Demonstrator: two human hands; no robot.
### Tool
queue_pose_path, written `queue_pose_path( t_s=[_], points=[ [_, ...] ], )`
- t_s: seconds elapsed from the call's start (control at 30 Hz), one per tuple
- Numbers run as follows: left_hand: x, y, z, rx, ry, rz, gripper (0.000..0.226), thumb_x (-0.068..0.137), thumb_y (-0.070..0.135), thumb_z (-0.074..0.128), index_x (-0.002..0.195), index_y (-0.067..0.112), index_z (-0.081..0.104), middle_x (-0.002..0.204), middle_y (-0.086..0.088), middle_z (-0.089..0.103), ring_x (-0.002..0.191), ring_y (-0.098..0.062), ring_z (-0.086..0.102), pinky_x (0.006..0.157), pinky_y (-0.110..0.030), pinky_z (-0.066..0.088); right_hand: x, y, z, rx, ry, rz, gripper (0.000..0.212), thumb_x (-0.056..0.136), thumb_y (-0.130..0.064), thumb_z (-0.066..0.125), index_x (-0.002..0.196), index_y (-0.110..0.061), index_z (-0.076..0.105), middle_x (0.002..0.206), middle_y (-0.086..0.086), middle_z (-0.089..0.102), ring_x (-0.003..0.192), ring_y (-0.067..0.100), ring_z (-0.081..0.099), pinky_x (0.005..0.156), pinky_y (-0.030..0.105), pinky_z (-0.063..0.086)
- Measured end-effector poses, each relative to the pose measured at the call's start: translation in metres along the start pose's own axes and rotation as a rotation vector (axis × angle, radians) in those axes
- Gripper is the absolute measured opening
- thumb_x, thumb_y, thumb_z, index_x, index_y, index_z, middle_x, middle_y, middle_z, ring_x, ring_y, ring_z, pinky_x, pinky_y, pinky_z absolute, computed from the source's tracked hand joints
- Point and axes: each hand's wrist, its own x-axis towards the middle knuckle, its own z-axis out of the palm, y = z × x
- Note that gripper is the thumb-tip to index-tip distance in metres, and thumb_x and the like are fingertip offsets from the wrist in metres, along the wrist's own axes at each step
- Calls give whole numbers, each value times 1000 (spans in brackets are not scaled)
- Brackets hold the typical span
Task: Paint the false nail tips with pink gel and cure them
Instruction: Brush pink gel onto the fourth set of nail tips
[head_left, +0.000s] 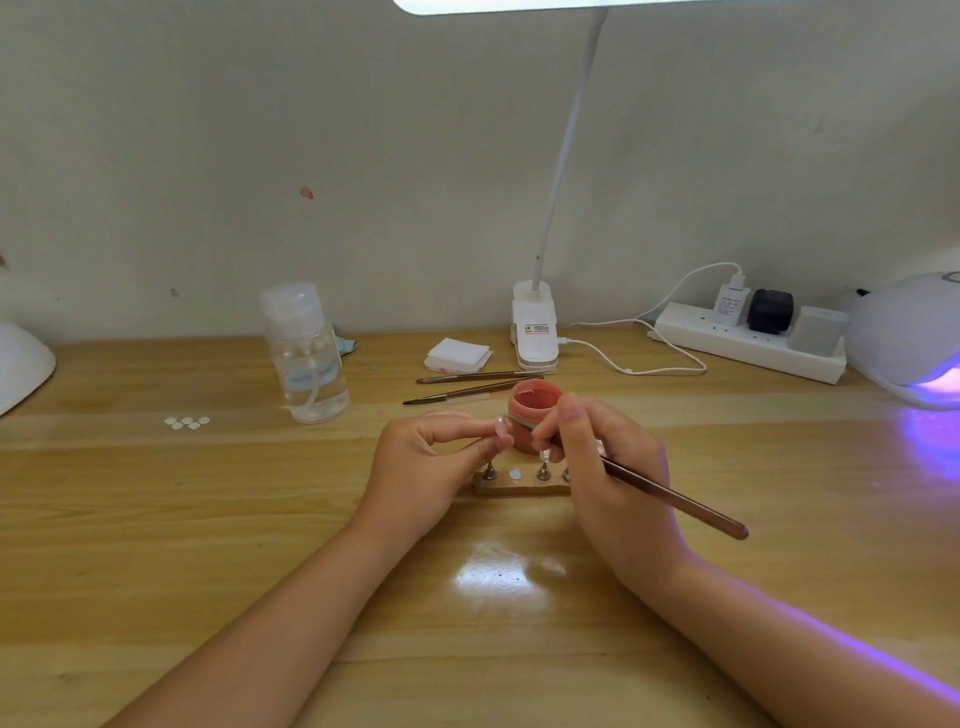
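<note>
Here a false nail tip (500, 427) is pinched between thumb and forefinger of the left hand (436, 467); a brush (675, 503), gripped by the right hand (597, 467), touches it, just before the pink gel jar (535, 402).

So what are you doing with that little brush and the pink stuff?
A person is painting a false nail tip. The left hand pinches the tip on its small stand, and the right hand holds a brush with its bristles at the tip. An open jar of pink gel sits just behind the hands. More stands wait on a wooden holder below. The curing lamp at the far right glows purple, and two spare brushes lie behind the jar.
</note>
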Motion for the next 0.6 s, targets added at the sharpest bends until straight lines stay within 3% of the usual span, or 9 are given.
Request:
queue_pose_path(
  t_s=[0.13, 0.37, 0.6],
  points=[
    [0, 0, 1, 3, 10, -8, 14, 65, 16, 74, 71, 28, 71, 68, 25, 68, 74, 7, 64, 67, -3, 43, -4, -3, -2, 124, -10, 34, 38, 90, -32, 41, 58, -21, 59, 55, 3, 58, 52, 4, 54, 52, 18, 43],
    [0, 0, 1, -13, 13, -34, 12, 61, 23, 72, 73, 25, 73, 72, 21, 70, 77, 4, 65, 69, -5, 45, -1, -1, -1, 34, 11, -4, 32, 94, -25, 43, 66, -21, 58, 66, -17, 60, 63, -1, 57, 60, 12, 42],
    [0, 0, 0, 0, 21, -39, 14, 66, 15, 75, 71, 27, 72, 69, 24, 68, 76, 7, 64, 68, -3, 44, -6, -4, -3, 114, -50, -16, 35, 90, -27, 39, 60, -25, 57, 55, -7, 55, 53, 1, 53, 53, 14, 41]
  ],
)
